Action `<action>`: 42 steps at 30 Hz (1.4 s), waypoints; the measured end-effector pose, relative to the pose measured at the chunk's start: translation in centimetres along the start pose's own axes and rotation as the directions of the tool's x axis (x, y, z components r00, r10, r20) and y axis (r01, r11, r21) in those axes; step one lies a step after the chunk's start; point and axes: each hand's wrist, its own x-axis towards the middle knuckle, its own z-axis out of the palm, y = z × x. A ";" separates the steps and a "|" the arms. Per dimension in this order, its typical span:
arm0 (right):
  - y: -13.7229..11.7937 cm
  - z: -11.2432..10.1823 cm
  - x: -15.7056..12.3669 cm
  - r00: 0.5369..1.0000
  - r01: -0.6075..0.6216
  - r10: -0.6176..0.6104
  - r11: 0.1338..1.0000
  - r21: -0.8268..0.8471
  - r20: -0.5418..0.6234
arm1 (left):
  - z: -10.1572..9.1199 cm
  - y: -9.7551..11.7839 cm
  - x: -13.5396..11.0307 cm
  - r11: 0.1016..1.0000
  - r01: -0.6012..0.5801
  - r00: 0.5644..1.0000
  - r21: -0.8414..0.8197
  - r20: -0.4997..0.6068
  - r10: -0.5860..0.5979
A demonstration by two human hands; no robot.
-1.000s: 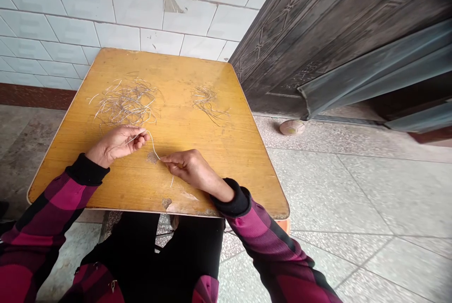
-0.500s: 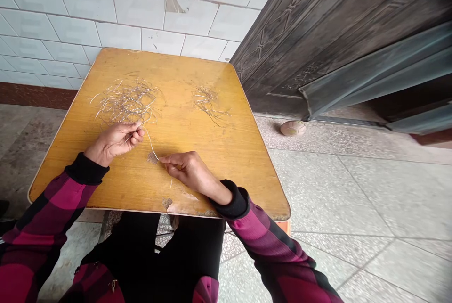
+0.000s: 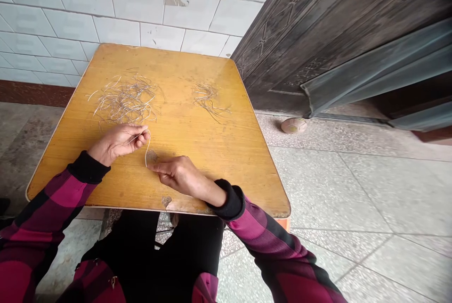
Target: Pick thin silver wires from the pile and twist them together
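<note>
Over the left half of the wooden table point(image 3: 212, 152), my left hand point(image 3: 123, 142) pinches a thin pale wire point(image 3: 148, 147) between thumb and fingers. From those fingertips the wire bows round and drops toward my right hand point(image 3: 183, 174). My right thumb and index finger are closed at its lower end. Just beyond my left hand lies a tangled heap of thin wires point(image 3: 123, 100). A smaller bunch of similar wires point(image 3: 206, 95) lies farther right on the tabletop.
White wall tiles point(image 3: 141, 6) stand behind the table's far edge. A dark carved door point(image 3: 282, 44) with a grey-green curtain point(image 3: 374, 72) is at the right. On the floor by the door sits a pale rounded object point(image 3: 294, 125).
My right hand has shifted a little left and down, nearer my left hand. The wire between them now bends more sharply. The heap and the bunch look the same.
</note>
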 end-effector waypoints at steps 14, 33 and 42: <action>-0.5 -1.8 0.8 0.916 0.317 -0.243 0.926 -0.205 0.318 | 0.3 -1.6 1.8 0.932 0.148 0.953 0.331 0.205 -0.224; 0.2 -2.1 -0.8 0.955 0.151 -0.088 0.966 -0.210 0.282 | 1.5 -0.2 1.9 0.609 -0.223 0.961 0.761 0.277 0.006; 0.8 -1.2 -0.4 0.981 0.052 -0.031 0.993 -0.107 0.189 | 0.6 0.8 1.9 0.011 -0.558 0.824 0.830 0.552 0.130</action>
